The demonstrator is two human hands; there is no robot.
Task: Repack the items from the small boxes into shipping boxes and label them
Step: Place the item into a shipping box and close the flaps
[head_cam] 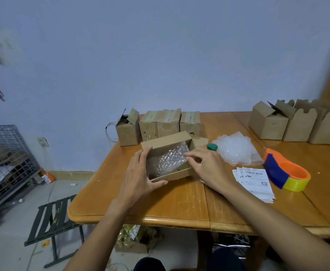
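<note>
Left hand (138, 173): grip closed round the left end of the flat cardboard box (166, 142), fingers over the wall and thumb along the near side. It likely pins the box to the bench (179, 202) so it won't skid.

Right hand (205, 167): fingertips look pinched on the right end of the bubble-wrapped item (168, 160), which lies inside the box. Probably tucking the wrap down so the lid can close.

The lid flap is still open. The tape dispenser (285, 171) and shipping labels (256, 182) sit just right of the hand, within reach for sealing and labelling. Spare bubble wrap (236, 149) and a green cap (212, 147) lie behind them. Taped cartons (160, 124) are lined up at the back edge and open cartons (297, 124) at far right. Which are sources can't be told.
</note>
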